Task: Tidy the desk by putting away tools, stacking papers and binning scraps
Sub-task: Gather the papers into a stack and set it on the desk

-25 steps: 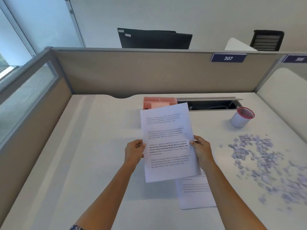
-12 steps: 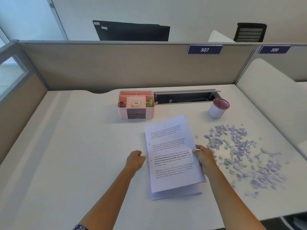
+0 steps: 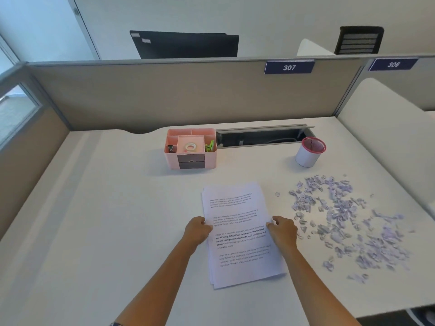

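A stack of printed papers [image 3: 237, 208] lies flat on the white desk [image 3: 106, 220], slightly fanned at its near edge. My left hand [image 3: 196, 230] touches the stack's left edge with curled fingers. My right hand [image 3: 283, 230] touches the right edge the same way. To the right, several torn lilac paper scraps [image 3: 341, 220] are scattered over the desk. A pink desk organiser [image 3: 190, 148] at the back holds a tape roll [image 3: 191, 147], a green tool and a dark stapler. A small white bin with a red rim [image 3: 309, 151] stands at the back right.
Grey partition panels [image 3: 164, 95] wall the desk at the back and left. An open cable tray slot [image 3: 263, 137] runs behind the organiser. The desk's right edge curves past the scraps. A neighbouring desk is at far right.
The sheet I held up with both hands came down onto the other paper on the desk. My left hand let go briefly, then returned to the stack's left edge.
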### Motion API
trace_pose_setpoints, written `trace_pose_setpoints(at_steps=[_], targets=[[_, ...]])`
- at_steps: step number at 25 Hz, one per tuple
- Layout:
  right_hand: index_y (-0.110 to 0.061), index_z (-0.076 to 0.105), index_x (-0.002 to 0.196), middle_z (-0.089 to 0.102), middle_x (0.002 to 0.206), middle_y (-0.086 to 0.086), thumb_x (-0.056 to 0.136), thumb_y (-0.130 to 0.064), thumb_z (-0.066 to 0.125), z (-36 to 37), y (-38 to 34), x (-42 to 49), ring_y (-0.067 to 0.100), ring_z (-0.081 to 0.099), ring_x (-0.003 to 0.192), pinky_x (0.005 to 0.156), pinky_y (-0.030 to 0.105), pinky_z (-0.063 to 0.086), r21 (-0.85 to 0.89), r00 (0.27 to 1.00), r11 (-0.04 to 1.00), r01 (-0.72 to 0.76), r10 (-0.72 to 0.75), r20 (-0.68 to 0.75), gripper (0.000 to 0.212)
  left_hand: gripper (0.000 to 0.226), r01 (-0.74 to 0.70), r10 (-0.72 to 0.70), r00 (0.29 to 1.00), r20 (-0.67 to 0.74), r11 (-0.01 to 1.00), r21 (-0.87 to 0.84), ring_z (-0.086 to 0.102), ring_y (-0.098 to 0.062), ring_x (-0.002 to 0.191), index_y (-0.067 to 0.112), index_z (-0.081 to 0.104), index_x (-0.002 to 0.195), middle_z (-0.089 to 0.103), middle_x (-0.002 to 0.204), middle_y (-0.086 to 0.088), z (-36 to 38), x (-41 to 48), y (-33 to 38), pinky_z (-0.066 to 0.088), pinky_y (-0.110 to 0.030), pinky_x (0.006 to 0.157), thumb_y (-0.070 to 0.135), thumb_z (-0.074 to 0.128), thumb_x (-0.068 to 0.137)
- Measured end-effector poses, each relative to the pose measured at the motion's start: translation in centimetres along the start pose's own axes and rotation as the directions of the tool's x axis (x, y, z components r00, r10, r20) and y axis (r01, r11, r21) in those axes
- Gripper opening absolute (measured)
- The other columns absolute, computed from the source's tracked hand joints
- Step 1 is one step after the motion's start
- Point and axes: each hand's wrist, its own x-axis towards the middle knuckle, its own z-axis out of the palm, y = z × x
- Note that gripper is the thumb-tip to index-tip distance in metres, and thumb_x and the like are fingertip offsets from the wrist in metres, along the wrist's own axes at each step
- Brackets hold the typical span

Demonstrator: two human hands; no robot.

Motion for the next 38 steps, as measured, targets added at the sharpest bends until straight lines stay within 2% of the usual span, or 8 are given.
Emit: trace_pose_setpoints(at_steps=[2, 4, 7, 12, 15, 24, 29, 38], targets=[[-0.001, 0.059, 0.123, 0.057, 0.122, 0.021, 0.087, -0.026, 0.063, 0.8, -0.1, 0.0, 0.038, 0.051, 0.116, 0.093, 0.038, 0.042, -0.129, 0.999, 0.991, -0.034, 0.039, 0.033, 0.044, 0.007, 0.007, -0.006, 1.000, 0.018, 1.000, -0.008, 0.052, -0.023, 0.104, 0.019, 0.055, 0.094, 0.053, 0.113, -0.007, 0.1, 0.2, -0.1, 0.046, -0.037, 0.095, 0.014, 0.059, 0.092], [-0.001, 0.058, 0.112, 0.057, 0.115, 0.019, 0.087, -0.030, 0.063, 1.1, -0.6, -0.2, 0.036, 0.054, 0.109, 0.084, 0.035, 0.043, -0.168, 0.996, 0.984, -0.056, 0.067, 0.062, 0.038, 0.046, 0.028, -0.028, 0.999, 0.037, 1.000, -0.012, 0.051, -0.026, 0.118, 0.005, 0.047, 0.134, 0.049, 0.132, -0.010, 0.1, 0.4, -0.2, 0.045, -0.038, 0.102, 0.016, 0.061, 0.092], [-0.006, 0.051, 0.100, 0.057, 0.100, 0.010, 0.087, -0.029, 0.065, 1.0, -1.3, -0.1, 0.027, 0.055, 0.093, 0.074, 0.029, 0.041, -0.123, 0.984, 0.987, -0.103, 0.120, 0.133, 0.029, 0.064, 0.023, -0.024, 0.999, 0.025, 1.000, 0.011, 0.048, -0.028, 0.127, 0.006, 0.034, 0.146, 0.042, 0.143, -0.012, 0.3, 0.3, -0.4, 0.043, -0.040, 0.106, 0.020, 0.063, 0.091], [0.001, 0.044, 0.128, 0.053, 0.122, 0.015, 0.084, -0.022, 0.066, 1.2, -1.8, 0.3, 0.031, 0.051, 0.114, 0.088, 0.033, 0.044, 0.102, 0.939, 0.967, -0.234, 0.198, 0.282, 0.054, 0.069, 0.041, -0.041, 0.999, 0.026, 0.999, -0.007, 0.047, -0.028, 0.127, 0.011, 0.032, 0.148, 0.039, 0.144, -0.012, 0.0, 0.0, -1.1, 0.042, -0.043, 0.107, 0.026, 0.065, 0.089], [-0.004, 0.047, 0.124, 0.054, 0.117, 0.011, 0.084, -0.017, 0.058, 1.8, -1.8, -0.2, 0.034, 0.046, 0.118, 0.097, 0.040, 0.044, 0.108, 0.940, 0.966, -0.237, 0.200, 0.276, 0.043, 0.068, 0.052, -0.051, 0.998, 0.043, 0.998, -0.033, 0.048, -0.027, 0.125, 0.013, 0.032, 0.147, 0.037, 0.144, -0.011, -0.2, -0.4, -1.5, 0.044, -0.044, 0.105, 0.027, 0.065, 0.089], [-0.006, 0.055, 0.116, 0.070, 0.110, 0.017, 0.092, -0.001, 0.059, -0.4, -2.8, -2.0, 0.034, 0.070, 0.093, 0.075, 0.042, 0.058, 0.579, 0.883, 0.804, -0.138, -0.164, 0.439, 0.025, 0.076, 0.024, -0.053, 0.992, -0.117, 0.971, -0.237, 0.037, -0.032, 0.136, 0.018, 0.020, 0.153, 0.026, 0.152, -0.014, -2.0, -1.2, -2.5, 0.036, -0.046, 0.110, 0.033, 0.062, 0.092], [-0.008, 0.056, 0.121, 0.071, 0.112, 0.015, 0.089, 0.000, 0.061, -0.7, -3.1, -2.7, 0.038, 0.068, 0.101, 0.089, 0.051, 0.054, 0.659, 0.814, 0.730, -0.180, -0.266, 0.517, 0.033, 0.028, -0.108, 0.089, 0.994, -0.062, 0.774, -0.624, 0.070, -0.017, 0.094, 0.014, 0.057, 0.124, 0.068, 0.117, -0.007, -3.4, -2.5, -1.2, 0.056, -0.031, 0.070, 0.010, 0.052, 0.096], [-0.011, 0.063, 0.116, 0.071, 0.112, 0.012, 0.091, 0.003, 0.054, -2.1, -9.3, -4.0, 0.032, 0.069, 0.099, 0.091, 0.052, 0.054, 0.713, 0.877, 0.690, 0.127, -0.414, 0.244, 0.029, 0.016, -0.482, 0.316, 0.874, -0.369, 0.662, -0.574, 0.066, -0.029, 0.099, 0.018, 0.064, 0.108, 0.069, 0.105, -0.008, -5.7, -5.2, 4.1, 0.056, -0.041, 0.080, 0.015, 0.052, 0.097]])
